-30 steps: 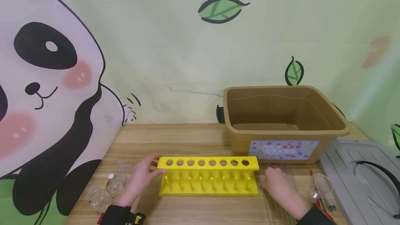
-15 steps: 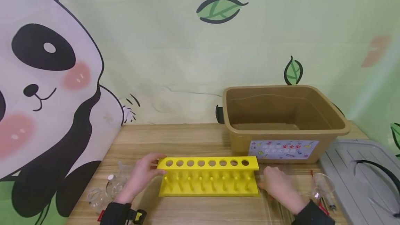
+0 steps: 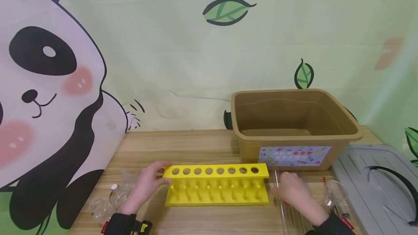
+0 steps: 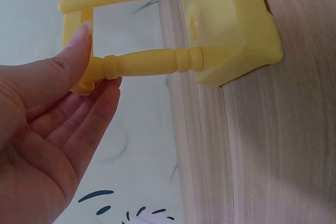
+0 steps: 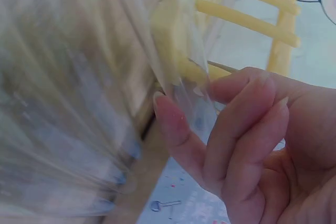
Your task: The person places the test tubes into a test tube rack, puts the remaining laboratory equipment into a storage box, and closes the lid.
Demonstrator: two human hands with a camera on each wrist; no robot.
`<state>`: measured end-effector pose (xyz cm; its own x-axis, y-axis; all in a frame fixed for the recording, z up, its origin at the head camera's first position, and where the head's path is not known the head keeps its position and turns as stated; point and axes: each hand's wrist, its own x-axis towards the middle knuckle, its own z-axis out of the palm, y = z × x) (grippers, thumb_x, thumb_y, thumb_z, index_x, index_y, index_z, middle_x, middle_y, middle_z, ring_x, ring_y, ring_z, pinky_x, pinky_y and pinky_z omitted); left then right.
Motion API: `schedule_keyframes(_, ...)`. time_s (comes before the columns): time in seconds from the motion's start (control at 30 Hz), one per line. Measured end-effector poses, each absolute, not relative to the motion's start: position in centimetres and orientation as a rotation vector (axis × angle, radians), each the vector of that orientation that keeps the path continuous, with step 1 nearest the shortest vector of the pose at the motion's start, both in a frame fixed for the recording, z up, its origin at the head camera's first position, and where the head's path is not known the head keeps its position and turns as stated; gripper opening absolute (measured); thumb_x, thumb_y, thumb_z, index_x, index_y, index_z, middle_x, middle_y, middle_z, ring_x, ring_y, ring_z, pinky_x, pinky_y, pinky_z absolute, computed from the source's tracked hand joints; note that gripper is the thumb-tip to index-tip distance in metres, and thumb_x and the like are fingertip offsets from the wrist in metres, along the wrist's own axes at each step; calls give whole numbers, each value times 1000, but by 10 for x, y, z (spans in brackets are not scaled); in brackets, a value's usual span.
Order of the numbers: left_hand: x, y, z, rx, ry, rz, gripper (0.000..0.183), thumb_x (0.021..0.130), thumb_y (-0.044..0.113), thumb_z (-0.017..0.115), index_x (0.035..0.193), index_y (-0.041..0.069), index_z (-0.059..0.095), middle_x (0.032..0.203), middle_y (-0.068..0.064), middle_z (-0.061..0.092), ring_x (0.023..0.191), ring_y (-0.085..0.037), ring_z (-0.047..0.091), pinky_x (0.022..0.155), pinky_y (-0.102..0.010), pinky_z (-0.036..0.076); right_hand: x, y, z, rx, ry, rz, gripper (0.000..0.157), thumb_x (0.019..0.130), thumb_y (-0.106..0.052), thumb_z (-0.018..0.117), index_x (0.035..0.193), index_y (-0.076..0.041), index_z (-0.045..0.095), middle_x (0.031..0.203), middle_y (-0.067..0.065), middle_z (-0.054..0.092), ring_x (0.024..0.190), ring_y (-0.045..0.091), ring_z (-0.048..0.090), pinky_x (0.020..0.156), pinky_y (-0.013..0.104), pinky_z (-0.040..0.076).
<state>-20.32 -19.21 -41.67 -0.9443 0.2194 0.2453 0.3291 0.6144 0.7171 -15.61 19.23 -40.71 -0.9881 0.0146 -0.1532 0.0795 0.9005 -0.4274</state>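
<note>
A yellow test tube rack (image 3: 216, 185) stands upright on the wooden table, with a row of round holes along its top and pegs on its base. At its upper left end my left hand (image 3: 149, 180) grips the top bar, the thumb (image 4: 76, 51) on one side and the fingers (image 4: 97, 114) on the other. Just right of the rack, my right hand (image 3: 292, 191) has its fingers curled and pinches a clear test tube (image 3: 281, 211). In the right wrist view more clear tubes (image 5: 68, 129) lie close beside the curled fingers (image 5: 241, 140), blurred; none fills the rack's holes.
Behind the right hand is a brown tub (image 3: 295, 137) with a printed label. A grey lid (image 3: 357, 166) bearing goggles (image 3: 396, 173) lies at the right, near small clear items (image 3: 336, 195). At the left are a glass jar (image 3: 99, 209) and a white-stoppered bottle (image 3: 118, 194).
The right hand has shifted slightly, and a clear test tube now shows more distinctly beside it. The left hand keeps its grip on the rack, which stays in place.
</note>
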Motion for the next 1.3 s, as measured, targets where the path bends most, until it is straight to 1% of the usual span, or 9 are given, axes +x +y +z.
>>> schedule_keyframes(0.03, -203, -193, -416, -461, -2699, -1232, 46, 65, -2, 74, 108, -3, 60, 107, -14, 58, 87, -26, 57, 72, -30, 51, -155, 192, -405, 70, 2925, -676, 29, 76, -21, 67, 58, -7, 49, 43, 1, 48, 36, 12, 46, 36, 19, 29)
schedule_keyframes(0.23, -201, -193, -416, -454, -2717, -1192, 47, 65, -2, 74, 109, -3, 59, 108, -14, 58, 88, -25, 56, 72, -29, 51, -145, 193, -390, 76, 2958, -817, 32, 73, -16, 64, 49, -7, 45, 39, 0, 45, 33, 14, 44, 37, 22, 30)
schedule_keyframes(0.3, -201, -192, -416, -438, -2724, -1187, 47, 65, -2, 75, 110, -3, 60, 108, -13, 58, 88, -25, 56, 72, -29, 51, -142, 194, -382, 76, 2961, -841, 30, 75, -16, 62, 53, -6, 44, 42, 1, 45, 34, 14, 44, 38, 24, 31)
schedule_keyframes(0.43, -200, -190, -416, -420, -2720, -1185, 46, 66, -3, 74, 109, -2, 60, 108, -13, 58, 88, -24, 56, 72, -29, 51, -132, 198, -364, 59, 2994, -883, 21, 77, -18, 59, 70, -5, 44, 51, 2, 45, 38, 14, 46, 41, 28, 35)
schedule_keyframes(0.5, -200, -189, -416, -418, -2718, -1180, 46, 65, -2, 74, 109, -2, 60, 108, -13, 58, 88, -24, 56, 71, -29, 51, -127, 199, -354, 44, 3028, -915, 18, 78, -17, 57, 76, -4, 44, 55, 1, 45, 39, 14, 47, 43, 29, 37)
schedule_keyframes(0.73, -201, -184, -418, -465, -2692, -1203, 44, 66, -3, 74, 108, -2, 61, 107, -13, 59, 87, -25, 56, 71, -28, 51, -116, 196, -328, -17, 3137, -1043, 12, 77, -14, 58, 81, -7, 48, 63, -3, 53, 41, 12, 48, 42, 28, 36)
schedule_keyframes(0.97, -202, -177, -420, -516, -2666, -1212, 43, 65, -3, 74, 106, -2, 62, 104, -13, 59, 86, -25, 57, 70, -28, 51, -112, 191, -317, -42, 3090, -1126, 18, 83, -21, 58, 93, -7, 51, 71, -1, 55, 44, 14, 49, 39, 27, 37)
schedule_keyframes(1.13, -203, -172, -422, -546, -2662, -1211, 43, 65, -3, 75, 106, -2, 61, 104, -13, 59, 85, -25, 56, 70, -28, 51, -114, 186, -314, -120, 3155, -1163, 16, 83, -19, 60, 91, -8, 52, 68, -2, 56, 42, 12, 48, 42, 27, 37)
schedule_keyframes(1.3, -204, -167, -424, -567, -2654, -1233, 43, 65, -3, 75, 105, -2, 61, 104, -13, 59, 86, -26, 56, 69, -28, 51, -118, 175, -305, -216, 3197, -1273, 17, 83, -17, 62, 93, -7, 53, 75, 1, 61, 40, 9, 49, 42, 27, 38)
